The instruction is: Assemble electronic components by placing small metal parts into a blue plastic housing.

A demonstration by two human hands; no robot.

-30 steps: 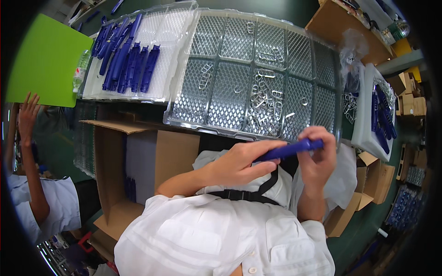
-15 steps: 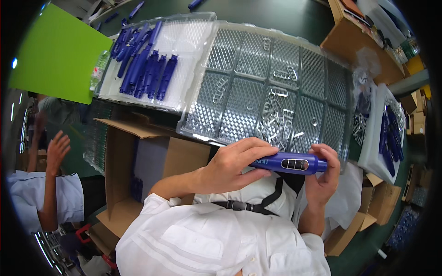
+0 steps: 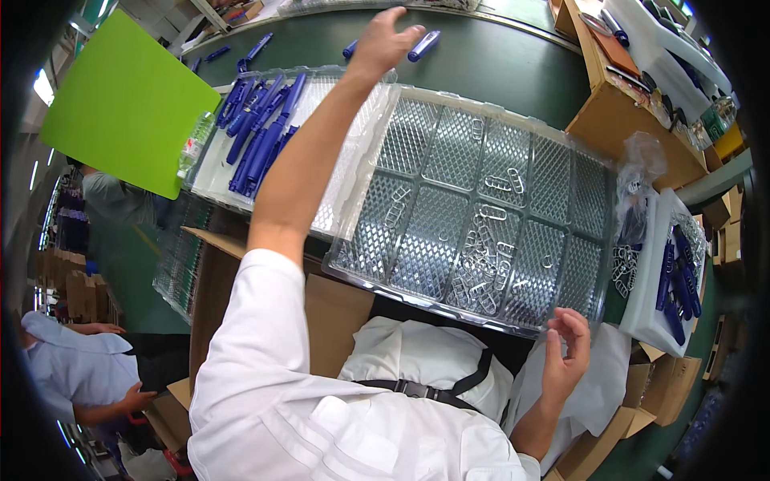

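Here's your green worktop (image 3: 497,68), running wide across the far side, and nearest you sits the big clear compartment tray (image 3: 405,140). Up on the left, a bright green board (image 3: 128,104) tilts beside the white tray (image 3: 329,200), and over on the right there's a white tub (image 3: 639,317) with more blue pieces in it. Your left arm (image 3: 309,160) stretches right across the white tray, and out at its end your left hand (image 3: 385,46) hangs over the worktop, fingers spread, that grip apart with nothing seen in it. Your right hand (image 3: 568,353) is down by the tray's near right corner, fingers loosely bent, thumb away from them, its grip apart and bare too. Now the blue handle (image 3: 423,46): it lies on the worktop, slanted, just to the right of your left hand's fingertips, with a slim gap showing. Another blue piece (image 3: 350,49) pokes out on the other side of that hand, partly hidden. Smallest of all, metal loops (image 3: 485,248) lie heaped in the clear tray's near middle compartment.
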